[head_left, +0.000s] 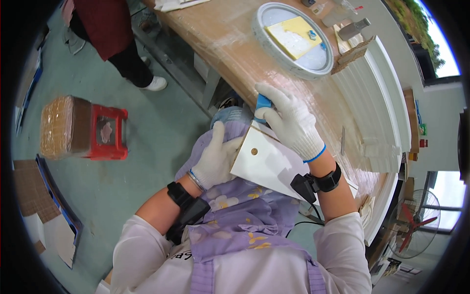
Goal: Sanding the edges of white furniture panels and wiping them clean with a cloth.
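Left hand [214,159] clasps the left edge of the white panel [267,164] on the lap; right hand [289,120], fingers curled, presses a blue pad [263,103] at its top corner. Panel looks light, stiff and smooth: best held by its edges

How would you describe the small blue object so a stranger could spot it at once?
Start at the long wooden workbench, then drop to the white triangular panel on the person's lap. At its top corner, the gloved right hand grips a blue pad, the only blue item between white gloves.
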The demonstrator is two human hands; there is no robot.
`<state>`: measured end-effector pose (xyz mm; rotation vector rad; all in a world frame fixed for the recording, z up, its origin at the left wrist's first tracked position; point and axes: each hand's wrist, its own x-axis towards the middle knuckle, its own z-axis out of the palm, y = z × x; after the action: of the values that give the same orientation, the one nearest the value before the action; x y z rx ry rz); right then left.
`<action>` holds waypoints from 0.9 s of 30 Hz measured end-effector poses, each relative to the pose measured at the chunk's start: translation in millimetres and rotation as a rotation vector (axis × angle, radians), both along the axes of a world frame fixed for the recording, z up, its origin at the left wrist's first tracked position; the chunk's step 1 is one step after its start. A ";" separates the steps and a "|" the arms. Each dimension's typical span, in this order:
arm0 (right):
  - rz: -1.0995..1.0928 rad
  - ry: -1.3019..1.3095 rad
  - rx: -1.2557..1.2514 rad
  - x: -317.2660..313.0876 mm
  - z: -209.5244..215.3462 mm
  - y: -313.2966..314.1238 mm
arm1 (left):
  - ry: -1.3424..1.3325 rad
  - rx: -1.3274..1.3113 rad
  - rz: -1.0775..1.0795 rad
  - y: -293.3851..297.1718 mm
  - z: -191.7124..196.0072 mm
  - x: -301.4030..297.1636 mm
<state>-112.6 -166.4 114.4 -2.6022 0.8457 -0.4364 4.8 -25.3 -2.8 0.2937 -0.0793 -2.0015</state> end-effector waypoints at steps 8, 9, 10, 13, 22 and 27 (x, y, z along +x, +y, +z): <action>-0.400 -0.195 -0.494 -40.8 -9.6 -107.3 | -0.098 0.148 -0.021 -1.1 9.8 -4.8; -0.422 -0.203 -0.497 -41.6 -15.5 -119.9 | -0.130 0.166 -0.008 -2.5 9.4 -5.2; -0.446 -0.108 -0.449 -43.9 -19.5 -129.4 | -0.159 0.177 -0.007 -4.6 8.1 -7.1; -0.348 0.026 -0.329 -54.8 -32.5 -142.1 | -0.105 0.138 0.021 -4.6 -2.4 -8.4; -1.072 0.434 -0.161 -225.1 -14.2 -74.3 | -0.252 0.000 0.101 5.6 -14.0 -8.6; -1.005 0.504 0.112 -246.0 -37.2 -74.7 | -0.260 -0.040 0.126 8.1 -14.6 -9.5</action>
<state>-358.6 -241.1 77.2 -2.0104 2.2567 0.0542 -4.7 -17.2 -17.4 0.5200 -0.2589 -1.8255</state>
